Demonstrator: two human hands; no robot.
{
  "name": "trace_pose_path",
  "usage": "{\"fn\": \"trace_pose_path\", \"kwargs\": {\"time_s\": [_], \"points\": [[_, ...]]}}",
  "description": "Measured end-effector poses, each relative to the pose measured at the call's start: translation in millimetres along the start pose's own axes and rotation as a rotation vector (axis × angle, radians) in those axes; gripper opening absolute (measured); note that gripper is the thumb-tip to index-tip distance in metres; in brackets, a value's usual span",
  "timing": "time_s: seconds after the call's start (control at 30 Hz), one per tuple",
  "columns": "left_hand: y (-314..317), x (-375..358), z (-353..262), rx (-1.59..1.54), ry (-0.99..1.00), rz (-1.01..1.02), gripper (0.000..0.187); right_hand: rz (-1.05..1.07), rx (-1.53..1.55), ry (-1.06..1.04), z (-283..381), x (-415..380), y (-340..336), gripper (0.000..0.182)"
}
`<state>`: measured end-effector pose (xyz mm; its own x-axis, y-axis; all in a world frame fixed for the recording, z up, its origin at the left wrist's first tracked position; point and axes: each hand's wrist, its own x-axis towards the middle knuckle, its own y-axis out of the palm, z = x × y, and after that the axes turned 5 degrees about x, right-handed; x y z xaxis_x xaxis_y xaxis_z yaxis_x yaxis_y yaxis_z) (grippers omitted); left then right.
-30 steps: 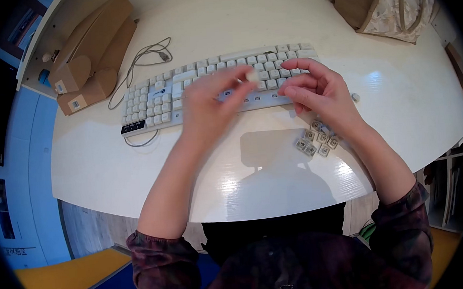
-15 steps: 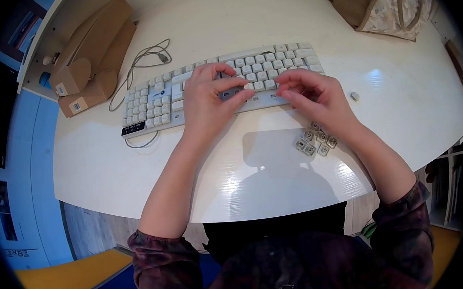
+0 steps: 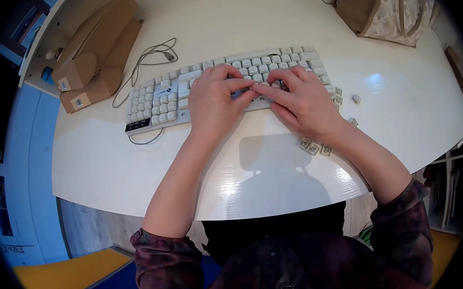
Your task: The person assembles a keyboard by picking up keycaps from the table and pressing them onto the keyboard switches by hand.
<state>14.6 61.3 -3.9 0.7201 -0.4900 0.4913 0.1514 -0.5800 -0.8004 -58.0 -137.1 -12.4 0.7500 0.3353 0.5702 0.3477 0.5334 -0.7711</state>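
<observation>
A white keyboard lies across the desk, with bare key sockets along part of its near edge. My left hand is over its middle, thumb and index closed together above the keys; what sits between the tips, if anything, is too small to make out. My right hand is just right of it, palm down, its index fingertip meeting the left fingertips. Its thumb is spread apart below, and the other fingers bend over the keys. Loose keycaps lie upside down near my right wrist, partly hidden by it; more keycaps rest by the keyboard's right end.
A single keycap lies farther right on the white desk. The coiled USB cable is behind the keyboard's left part. Folded cardboard stands at the back left, and a beige bag at the back right.
My right hand has moved left, bringing its index fingertip against my left fingertips and uncovering keycaps by the keyboard's right end. My left hand's thumb and index have drawn together.
</observation>
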Motion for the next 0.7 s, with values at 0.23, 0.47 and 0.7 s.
{"fn": "trace_pose_path", "kwargs": {"time_s": [0.23, 0.47, 0.7], "points": [[-0.5, -0.6, -1.4, -0.029, -0.009, -0.003, 0.020, 0.014, -0.069, 0.012, 1.6, 1.0, 1.7, 0.037], [-5.7, 2.7, -3.4, -0.192, -0.100, -0.004, 0.034, 0.036, -0.065, 0.031, 6.9, 6.1, -1.4, 0.027], [-7.3, 3.7, 0.3, -0.107, -0.069, -0.007, 0.036, -0.011, -0.024, 0.034, 0.9, 6.0, 4.4, 0.023]]}}
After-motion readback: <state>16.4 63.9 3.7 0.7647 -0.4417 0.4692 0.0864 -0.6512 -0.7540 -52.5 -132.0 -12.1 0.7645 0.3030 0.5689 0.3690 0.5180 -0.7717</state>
